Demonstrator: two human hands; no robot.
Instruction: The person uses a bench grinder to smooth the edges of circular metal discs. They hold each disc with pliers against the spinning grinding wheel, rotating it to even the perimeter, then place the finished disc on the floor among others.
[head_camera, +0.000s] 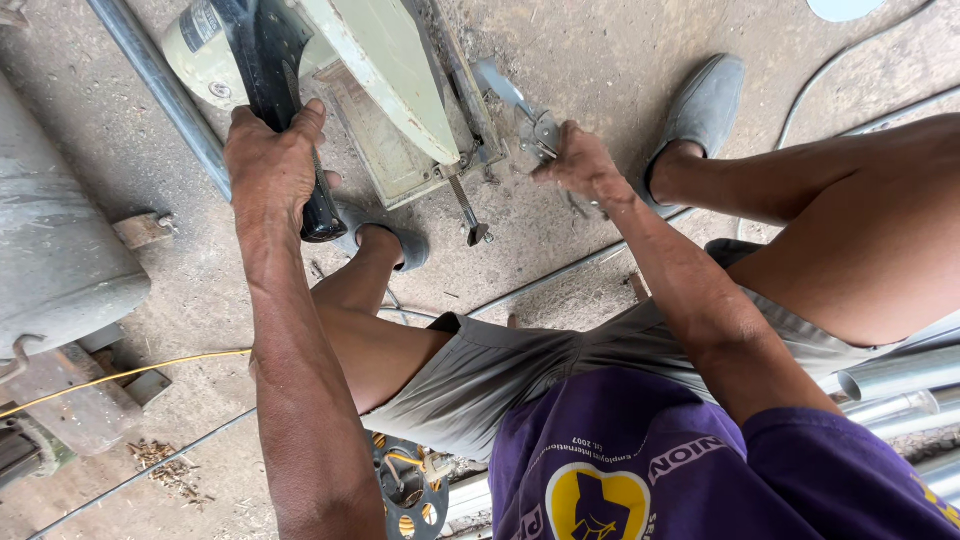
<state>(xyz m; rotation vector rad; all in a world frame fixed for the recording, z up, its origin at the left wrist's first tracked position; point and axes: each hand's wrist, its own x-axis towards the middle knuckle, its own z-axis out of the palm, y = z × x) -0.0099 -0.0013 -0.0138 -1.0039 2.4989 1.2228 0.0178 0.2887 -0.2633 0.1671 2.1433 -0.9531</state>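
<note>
Upper left of the frame, my left hand (268, 160) is wrapped around the black handle (272, 90) of the pale green chop saw (370, 70); at upper centre my right hand (580, 160) grips its vise crank (520, 110).

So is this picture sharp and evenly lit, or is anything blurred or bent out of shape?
Head view: soft, even daylight with no hard shadows or glare; the left hand on the black handle and the right hand at the clamp are sharp; the pipe looks straight; the purple shirt, closest to the camera, looms large and a little soft.
</note>
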